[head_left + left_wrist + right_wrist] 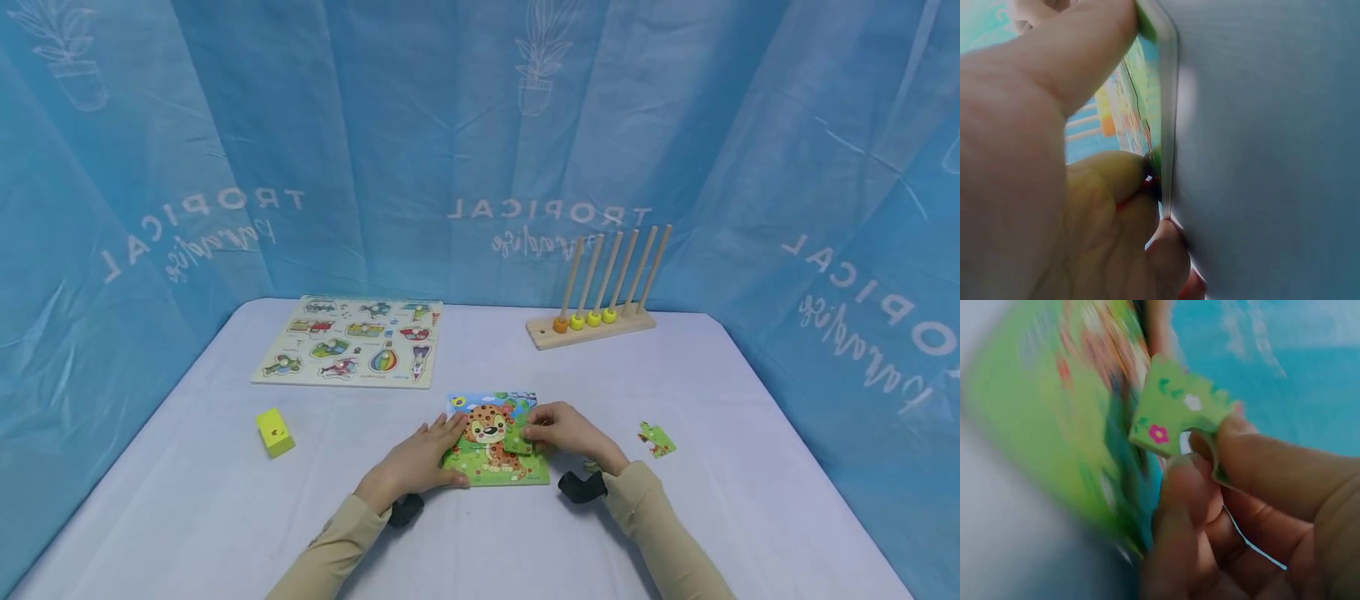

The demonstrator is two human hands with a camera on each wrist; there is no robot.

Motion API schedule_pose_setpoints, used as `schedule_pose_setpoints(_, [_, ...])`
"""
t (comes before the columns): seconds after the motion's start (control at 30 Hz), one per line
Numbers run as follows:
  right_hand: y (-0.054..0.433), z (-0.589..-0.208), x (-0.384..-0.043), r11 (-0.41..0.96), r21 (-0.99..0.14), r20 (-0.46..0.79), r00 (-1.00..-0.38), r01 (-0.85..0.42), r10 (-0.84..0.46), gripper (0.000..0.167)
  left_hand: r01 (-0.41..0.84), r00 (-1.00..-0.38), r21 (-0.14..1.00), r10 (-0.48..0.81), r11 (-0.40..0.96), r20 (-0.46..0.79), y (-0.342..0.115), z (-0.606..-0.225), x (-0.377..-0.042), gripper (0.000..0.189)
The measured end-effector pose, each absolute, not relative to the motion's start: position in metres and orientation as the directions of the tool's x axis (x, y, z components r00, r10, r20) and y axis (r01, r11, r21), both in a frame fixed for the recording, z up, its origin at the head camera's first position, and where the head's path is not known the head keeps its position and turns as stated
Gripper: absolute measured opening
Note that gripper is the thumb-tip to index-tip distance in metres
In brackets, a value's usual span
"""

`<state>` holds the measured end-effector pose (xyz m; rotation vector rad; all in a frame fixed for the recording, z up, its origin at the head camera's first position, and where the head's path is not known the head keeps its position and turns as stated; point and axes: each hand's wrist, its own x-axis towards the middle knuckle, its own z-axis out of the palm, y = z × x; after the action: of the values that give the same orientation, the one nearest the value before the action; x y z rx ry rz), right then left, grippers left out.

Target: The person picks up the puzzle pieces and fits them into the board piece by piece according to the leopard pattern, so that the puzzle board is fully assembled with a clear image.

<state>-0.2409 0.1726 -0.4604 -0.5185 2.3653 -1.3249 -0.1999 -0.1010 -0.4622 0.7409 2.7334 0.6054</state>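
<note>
A leopard jigsaw puzzle point(491, 477) lies on the table in front of me, most of its picture assembled. My left hand point(412, 460) rests along its left side, fingers laid over the edge and thumb at the near left corner. In the left wrist view the board's edge point(1169, 112) runs past the thumb and fingers. Between thumb and fingers my right hand point(573, 431) pinches a green puzzle piece point(1175, 406) with pink and white flowers, over the puzzle's right side. Another green piece point(592, 466) is partly hidden beneath the right wrist.
A loose puzzle piece point(657, 439) lies to the right. At the back left is a wooden peg puzzle board point(349, 329), with a yellow block point(274, 432) nearer me. A wooden peg stand point(551, 337) with orange and yellow beads stands at the back right. Blue curtains point(420, 150) surround the table.
</note>
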Motion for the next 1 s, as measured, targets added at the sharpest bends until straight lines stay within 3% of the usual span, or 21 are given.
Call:
schedule_pose_setpoints(0.27, [0.120, -0.460, -0.222, 0.655, -0.696, -0.055, -0.888, -0.294, -0.457, 0.022, 0.421, -0.841, 0.456, 0.526, 0.784, -0.129, -0.102, -0.460, -0.197, 0.091])
schedule_pose_setpoints(0.47, [0.088, -0.458, -0.215, 0.726, -0.597, -0.043, -0.890, -0.341, -0.453, 0.026, 0.428, -0.836, 0.475, 0.536, 0.769, -0.115, -0.101, -0.461, -0.197, 0.091])
schedule_pose_setpoints(0.67, [0.083, -0.457, -0.215, 0.741, -0.595, -0.067, -0.900, -0.310, -0.430, 0.040, 0.409, -0.843, 0.479, 0.523, 0.777, -0.128, -0.099, -0.458, -0.197, 0.090])
schedule_pose_setpoints(1.0, [0.084, -0.463, -0.217, 0.742, -0.589, -0.062, -0.898, -0.321, -0.437, 0.045, 0.406, -0.843, 0.474, 0.521, 0.781, -0.136, -0.100, -0.456, -0.197, 0.089])
